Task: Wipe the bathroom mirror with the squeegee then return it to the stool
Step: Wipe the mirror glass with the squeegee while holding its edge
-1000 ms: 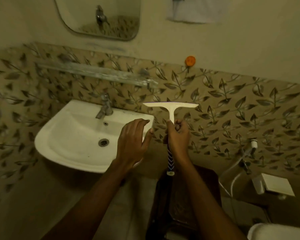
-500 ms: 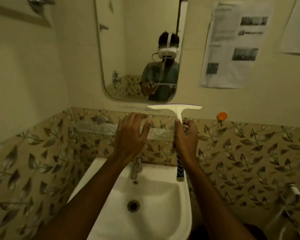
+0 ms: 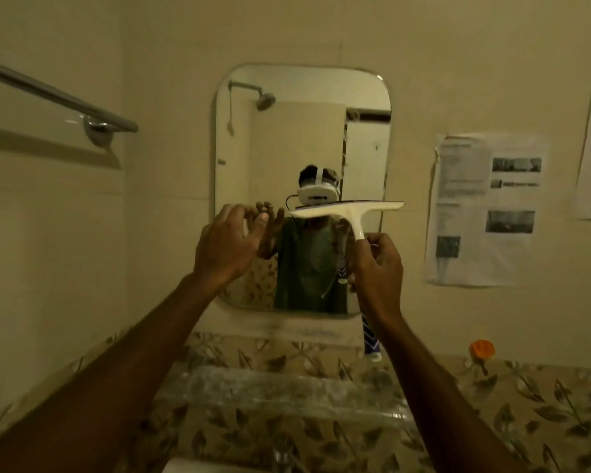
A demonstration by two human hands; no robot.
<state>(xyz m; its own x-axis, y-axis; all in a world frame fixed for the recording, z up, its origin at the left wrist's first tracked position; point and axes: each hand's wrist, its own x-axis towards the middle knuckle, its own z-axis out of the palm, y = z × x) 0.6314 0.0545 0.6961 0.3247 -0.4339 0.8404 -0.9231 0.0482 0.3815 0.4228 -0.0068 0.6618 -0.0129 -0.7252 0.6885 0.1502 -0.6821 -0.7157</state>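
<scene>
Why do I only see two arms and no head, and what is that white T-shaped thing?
The camera sits on the person's head and looks forward, so you see only their arms reaching out. You can spot the person reflected in the mirror, wearing that camera. The right hand grips the squeegee, a wiper for glass, with its white blade held level in front of the mirror. The left hand is open and holds nothing. Below the mirror is a glass shelf; I see nothing on it. Papers hang on the wall.

The white T-shaped plastic squeegee [image 3: 350, 210] is looking smooth and matt, its lower grip patterned blue and white. The rounded rectangular glass mirror [image 3: 302, 131] is showing a glossy face. The chrome metal towel bar [image 3: 58, 97] is gleaming; the printed paper sheet [image 3: 485, 209] is looking creased and matt.
</scene>
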